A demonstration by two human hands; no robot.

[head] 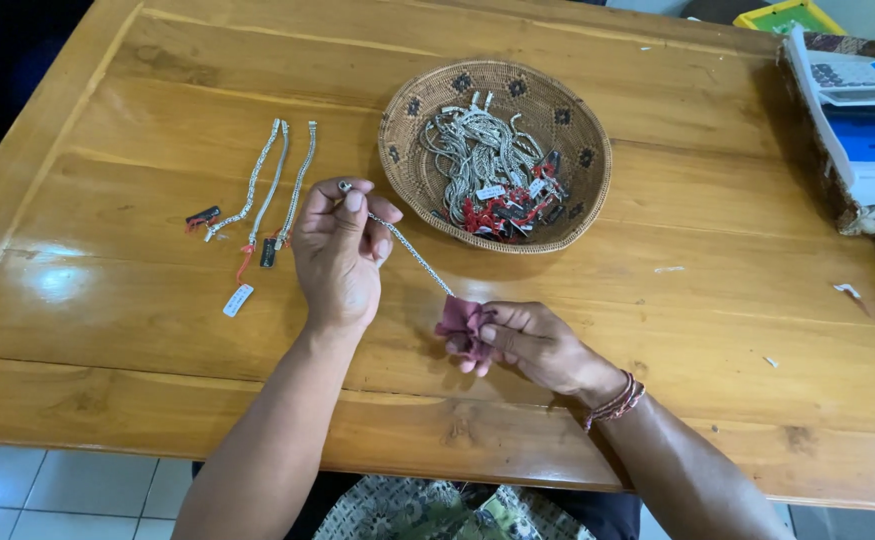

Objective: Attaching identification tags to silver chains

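Nearest the table's [107, 400] near edge, the right hand [532, 345] is pinching a pink cloth [460, 322] around the silver chain [412, 252]; farther left, the left hand [342, 250] is gripping its clasp end, best kept taut. Beyond, a woven basket [587, 190] is holding more chains.

Basket far-middle, loose chains off to the left

Woven basket [402, 150] holds a chain pile [477, 150]; three chains [277, 180] lie left of it on the table [707, 260], hands nearer, books [857, 130] far right.

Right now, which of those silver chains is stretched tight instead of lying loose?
The chain held between the two hands: the left hand pinches one end, the right hand grips the other in a pink cloth. The rest lie slack on the table or heaped in the basket.
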